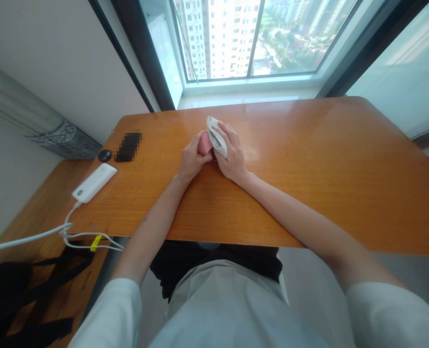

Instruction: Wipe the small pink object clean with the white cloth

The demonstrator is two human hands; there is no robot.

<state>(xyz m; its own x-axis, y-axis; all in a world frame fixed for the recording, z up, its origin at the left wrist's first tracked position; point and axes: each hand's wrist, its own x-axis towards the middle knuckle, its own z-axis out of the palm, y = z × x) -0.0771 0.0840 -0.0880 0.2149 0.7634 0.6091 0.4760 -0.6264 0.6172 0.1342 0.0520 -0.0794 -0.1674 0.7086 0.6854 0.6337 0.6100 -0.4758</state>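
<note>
Both of my hands meet over the far middle part of the wooden table (258,203). My left hand (191,158) is closed around a small pink object (204,144), whose kind I cannot make out because the fingers and a cloth cover part of it. In my right hand (233,153) is a folded white cloth (217,137), with the fingers bent over its right side. The cloth lies against the right side of the pink object. My right thumb is mostly hidden behind the cloth and the hand.
On the table's left lie a white power bank (95,182), a round black object (104,155) and a dark blurred-out item (128,147). A white cable (29,239) runs off the left edge. Beyond the far edge is a window (250,43). A black bag (7,290) sits lower left.
</note>
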